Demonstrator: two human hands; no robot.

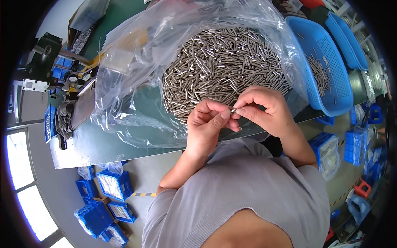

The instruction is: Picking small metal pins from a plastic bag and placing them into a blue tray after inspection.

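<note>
A large heap of small metal pins (223, 62) lies on a clear plastic sheet or bag (136, 103) spread over the green table (99, 144). At the heap's near edge my hands meet. My left hand (206, 124) pinches a small metal pin (233, 110) between thumb and finger. From the other side, my right hand (266, 111) has its thumb and forefinger closed on the same pin. Most of the pin is hidden by the fingertips.
Right of the heap stands a blue perforated basket (345, 93) with some pins in it; another blue basket (351, 45) is beyond. A black machine stand (45, 56) is at the left. Blue crates (113, 184) stand on the floor below the table on both sides.
</note>
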